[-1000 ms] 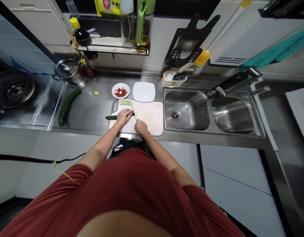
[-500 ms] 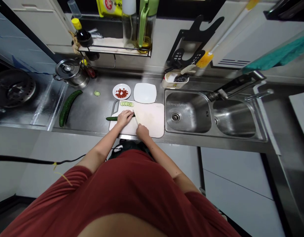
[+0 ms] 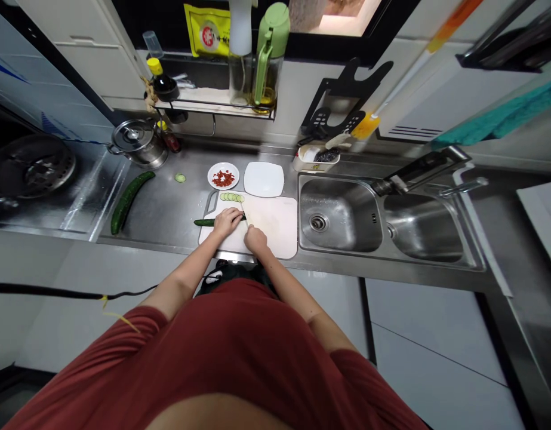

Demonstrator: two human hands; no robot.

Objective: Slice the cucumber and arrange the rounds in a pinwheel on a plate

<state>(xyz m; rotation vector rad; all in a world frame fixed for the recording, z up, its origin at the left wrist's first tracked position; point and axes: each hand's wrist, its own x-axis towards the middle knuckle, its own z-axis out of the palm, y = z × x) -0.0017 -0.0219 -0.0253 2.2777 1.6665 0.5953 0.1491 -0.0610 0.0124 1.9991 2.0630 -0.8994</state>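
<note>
Shifted farther over the cutting board (image 3: 275, 233), the right hand (image 3: 256, 239) grips the knife (image 3: 245, 215); the left hand (image 3: 226, 222) holds the cucumber (image 3: 204, 223) against it; should that roll, the left hand could be cut.

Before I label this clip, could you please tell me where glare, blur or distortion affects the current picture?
Head view throughout: glare streaks the steel counter at left; edges stretch and soften, as at the teal cloth; the knife blade barely stands out against the white cutting board.
</note>
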